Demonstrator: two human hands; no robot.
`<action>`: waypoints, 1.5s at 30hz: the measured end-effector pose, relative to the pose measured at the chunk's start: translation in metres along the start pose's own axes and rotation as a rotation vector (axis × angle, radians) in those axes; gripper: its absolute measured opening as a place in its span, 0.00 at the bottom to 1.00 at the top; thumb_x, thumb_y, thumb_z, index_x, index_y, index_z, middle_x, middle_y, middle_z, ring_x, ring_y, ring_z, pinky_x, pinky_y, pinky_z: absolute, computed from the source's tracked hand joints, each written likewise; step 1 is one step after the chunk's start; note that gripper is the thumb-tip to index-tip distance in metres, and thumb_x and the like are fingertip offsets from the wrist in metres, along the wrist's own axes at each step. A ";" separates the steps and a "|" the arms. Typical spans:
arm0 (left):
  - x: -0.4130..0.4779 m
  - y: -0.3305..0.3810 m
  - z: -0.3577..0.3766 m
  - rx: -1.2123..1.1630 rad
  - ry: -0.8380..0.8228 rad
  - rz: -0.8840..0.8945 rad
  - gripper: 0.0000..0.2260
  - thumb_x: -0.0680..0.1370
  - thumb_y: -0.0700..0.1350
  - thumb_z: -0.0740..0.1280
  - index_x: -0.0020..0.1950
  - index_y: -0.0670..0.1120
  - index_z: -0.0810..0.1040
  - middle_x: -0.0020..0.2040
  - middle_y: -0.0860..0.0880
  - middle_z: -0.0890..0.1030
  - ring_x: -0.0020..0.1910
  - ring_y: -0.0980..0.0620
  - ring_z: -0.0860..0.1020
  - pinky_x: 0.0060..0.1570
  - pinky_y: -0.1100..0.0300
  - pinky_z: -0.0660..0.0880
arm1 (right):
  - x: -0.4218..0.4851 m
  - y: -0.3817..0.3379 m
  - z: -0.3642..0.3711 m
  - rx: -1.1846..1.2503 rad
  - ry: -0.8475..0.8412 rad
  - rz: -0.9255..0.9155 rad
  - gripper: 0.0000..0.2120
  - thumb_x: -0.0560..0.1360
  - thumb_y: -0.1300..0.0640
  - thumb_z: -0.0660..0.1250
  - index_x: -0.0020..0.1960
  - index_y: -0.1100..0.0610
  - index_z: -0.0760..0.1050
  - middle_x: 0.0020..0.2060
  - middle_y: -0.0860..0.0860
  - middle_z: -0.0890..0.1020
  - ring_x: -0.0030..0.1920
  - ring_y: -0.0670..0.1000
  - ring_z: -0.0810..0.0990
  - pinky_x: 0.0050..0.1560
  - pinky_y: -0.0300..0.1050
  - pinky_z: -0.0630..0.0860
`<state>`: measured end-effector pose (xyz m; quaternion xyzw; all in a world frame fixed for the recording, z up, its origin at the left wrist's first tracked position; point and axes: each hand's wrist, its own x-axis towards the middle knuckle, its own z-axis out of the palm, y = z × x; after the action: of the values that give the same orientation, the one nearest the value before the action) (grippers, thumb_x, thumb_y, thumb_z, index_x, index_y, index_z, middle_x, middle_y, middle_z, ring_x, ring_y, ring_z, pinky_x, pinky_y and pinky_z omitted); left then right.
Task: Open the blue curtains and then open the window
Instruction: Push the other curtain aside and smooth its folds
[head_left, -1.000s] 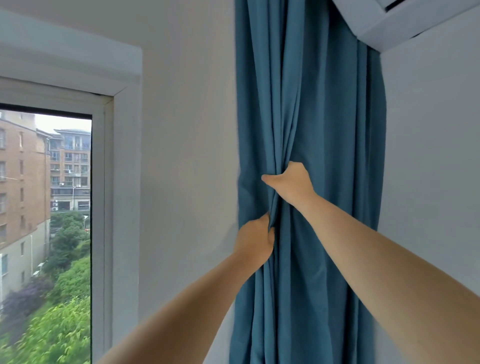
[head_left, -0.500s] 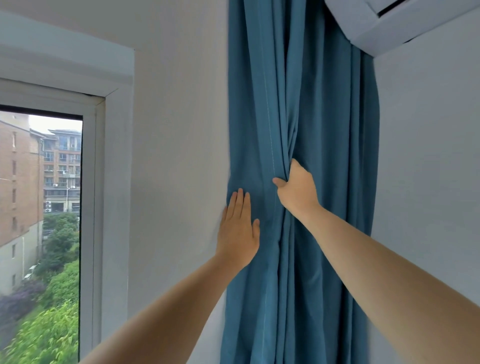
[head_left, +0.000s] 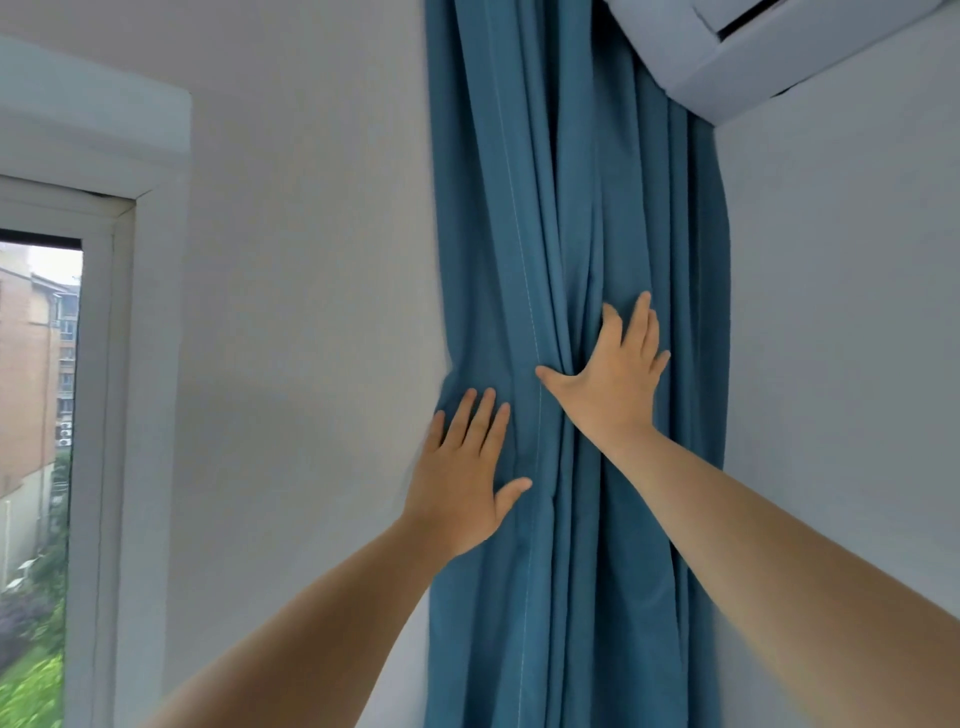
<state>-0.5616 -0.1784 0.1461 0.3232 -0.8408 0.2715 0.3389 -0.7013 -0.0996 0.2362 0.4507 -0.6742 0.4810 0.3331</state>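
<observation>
The blue curtain (head_left: 566, 208) hangs bunched in narrow folds in the corner of the room, between two white walls. My left hand (head_left: 462, 473) lies flat with straight fingers against the curtain's left edge. My right hand (head_left: 610, 382) presses flat on the folds a little higher, fingers spread and thumb pointing left. The window (head_left: 98, 415) with its white frame stands at the far left; its pane shows buildings and trees outside. No window handle is in view.
A white air conditioner (head_left: 737, 57) is mounted high at the top right, just over the curtain. A bare white wall (head_left: 311, 312) separates the window from the curtain.
Both hands let go of the folds they gripped. The left flattened first, then the right opened and spread on the fabric. The view has shifted right, so less of the window shows.
</observation>
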 end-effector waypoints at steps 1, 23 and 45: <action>0.002 0.002 0.002 0.026 -0.001 0.028 0.36 0.73 0.66 0.36 0.74 0.46 0.36 0.78 0.46 0.43 0.76 0.45 0.42 0.73 0.45 0.45 | 0.003 0.004 0.001 0.016 -0.012 0.005 0.47 0.66 0.42 0.72 0.74 0.57 0.50 0.76 0.58 0.42 0.75 0.58 0.42 0.72 0.64 0.46; 0.049 0.041 0.034 0.224 -0.057 0.158 0.36 0.76 0.67 0.44 0.75 0.46 0.36 0.76 0.45 0.36 0.75 0.45 0.35 0.70 0.42 0.35 | 0.047 0.044 0.009 -0.212 -0.082 -0.473 0.37 0.66 0.70 0.69 0.71 0.64 0.57 0.62 0.59 0.69 0.51 0.56 0.74 0.46 0.47 0.76; 0.075 0.029 -0.015 0.304 0.159 0.133 0.27 0.76 0.49 0.50 0.74 0.41 0.57 0.76 0.45 0.60 0.75 0.47 0.57 0.70 0.46 0.58 | 0.046 0.079 -0.006 -0.221 -0.061 -0.460 0.31 0.71 0.62 0.69 0.70 0.65 0.61 0.59 0.60 0.72 0.52 0.58 0.75 0.52 0.51 0.75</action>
<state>-0.6189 -0.1771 0.2047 0.2920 -0.7800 0.4420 0.3331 -0.7920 -0.0970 0.2513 0.5675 -0.6120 0.3021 0.4606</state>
